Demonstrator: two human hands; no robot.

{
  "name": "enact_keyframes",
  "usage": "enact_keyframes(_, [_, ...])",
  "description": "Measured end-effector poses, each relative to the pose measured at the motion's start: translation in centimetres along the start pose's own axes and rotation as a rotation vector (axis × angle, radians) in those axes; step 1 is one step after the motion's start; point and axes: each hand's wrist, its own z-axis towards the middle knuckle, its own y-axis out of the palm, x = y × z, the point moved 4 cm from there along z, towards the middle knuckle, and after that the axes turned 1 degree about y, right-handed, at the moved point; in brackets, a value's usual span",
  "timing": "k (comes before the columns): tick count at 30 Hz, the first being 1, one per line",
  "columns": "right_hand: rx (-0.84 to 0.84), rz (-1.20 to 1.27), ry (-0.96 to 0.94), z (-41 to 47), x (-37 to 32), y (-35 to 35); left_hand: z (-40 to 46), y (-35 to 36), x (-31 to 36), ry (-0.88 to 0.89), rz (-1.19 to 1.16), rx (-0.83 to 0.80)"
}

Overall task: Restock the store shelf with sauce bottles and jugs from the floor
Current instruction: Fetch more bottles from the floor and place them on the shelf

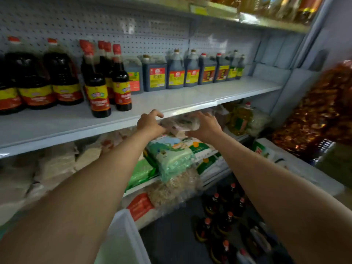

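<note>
Dark sauce bottles [118,80] with red caps stand on the white shelf [171,103], with big round jugs [62,73] to their left and square jugs [175,71] in a row at the back right. More dark bottles [222,218] stand on the floor at the lower right. Both my arms reach forward to the shelf's front edge. My left hand [149,121] has its fingers curled apart just over the edge and holds nothing. My right hand [204,126] is spread beside a clear packet [181,124] that lies under the shelf.
Bags of rice and grain [171,155] are stacked on the lower shelf below my hands. A white bin [122,239] stands at the bottom centre. A large bag of red goods [320,115] hangs at the right. The top shelf [266,21] carries oil bottles.
</note>
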Motion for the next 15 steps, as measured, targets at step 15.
enact_keyframes(15, [-0.115, 0.063, 0.349, -8.7, 27.5, -0.7, -2.0, 25.4, 9.7, 0.053, 0.101, -0.356])
